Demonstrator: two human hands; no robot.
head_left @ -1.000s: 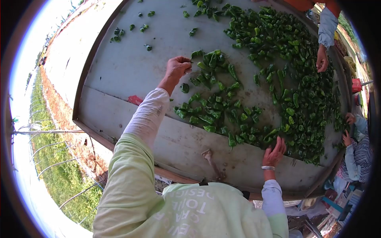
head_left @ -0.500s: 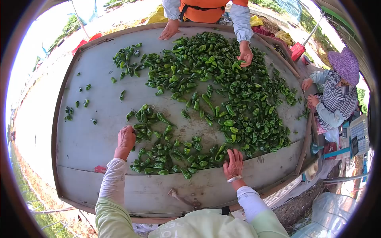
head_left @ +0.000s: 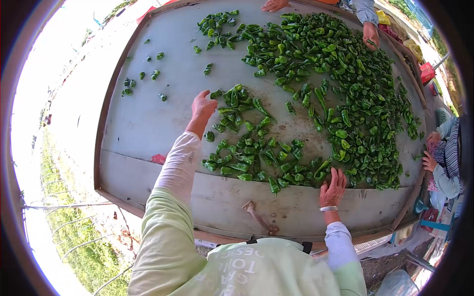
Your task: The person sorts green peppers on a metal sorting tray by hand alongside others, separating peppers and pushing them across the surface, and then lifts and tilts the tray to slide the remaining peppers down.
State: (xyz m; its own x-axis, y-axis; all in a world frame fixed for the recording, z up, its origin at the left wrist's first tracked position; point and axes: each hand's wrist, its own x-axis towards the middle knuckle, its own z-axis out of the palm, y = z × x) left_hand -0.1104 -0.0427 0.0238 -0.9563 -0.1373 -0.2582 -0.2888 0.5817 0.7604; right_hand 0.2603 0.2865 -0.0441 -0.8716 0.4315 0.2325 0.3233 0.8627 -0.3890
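Green peppers (head_left: 375, 118) lie in a large heap on the metal-topped table (head_left: 163, 123). A smaller group of green peppers (head_left: 242, 153) lies nearer to me. My left hand (head_left: 202, 109) is at the far left edge of this group, thumb and finger apart beside a pepper (head_left: 216, 93); whether it touches the pepper I cannot tell. My right hand (head_left: 333, 187), with a bracelet at the wrist, rests with stretched fingers against peppers at the near edge, where the group meets the heap.
Several loose peppers (head_left: 155, 74) lie at the left. Across the table are a co-worker's hands (head_left: 275, 5), one by the heap (head_left: 370, 35). Another person's hands (head_left: 429, 160) are at the right rim. A metal handle (head_left: 259, 217) sits on the near panel; a pink scrap (head_left: 158, 159) lies left.
The view has swung left, so the table appears farther right and higher. My left hand has moved away from me along the small group's edge. My right hand stays by the same peppers.
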